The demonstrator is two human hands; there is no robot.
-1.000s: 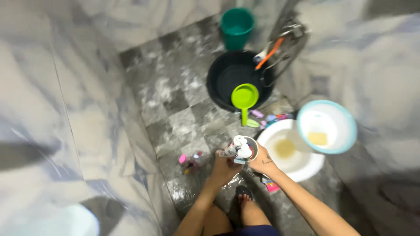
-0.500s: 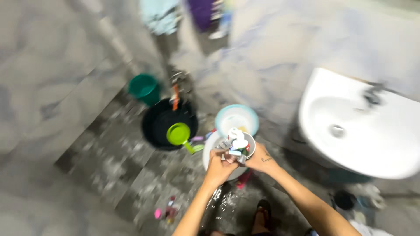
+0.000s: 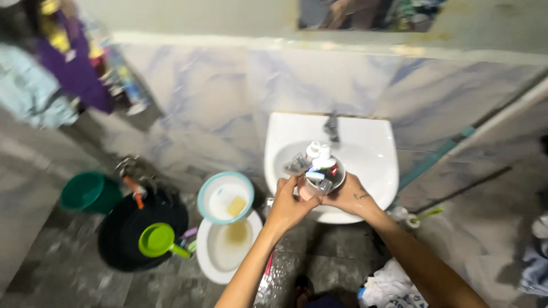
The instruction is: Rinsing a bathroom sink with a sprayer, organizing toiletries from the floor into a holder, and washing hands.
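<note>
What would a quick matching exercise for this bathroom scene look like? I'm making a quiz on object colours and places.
Things:
1. sink
2. ladle
3. small bucket
4. cup of toiletries

Descriptions:
a. dark green, on the floor far left
b. held in both hands
c. white, fixed to the wall
d. lime green, lying across the black tub

Pairs: 1-c, 2-d, 3-a, 4-b

The lower part of the cup [image 3: 321, 181] is being covered by both hands, so its base cannot be seen. The hanging clothes [image 3: 51, 74] are being blurred and cut off by the left edge.
</note>
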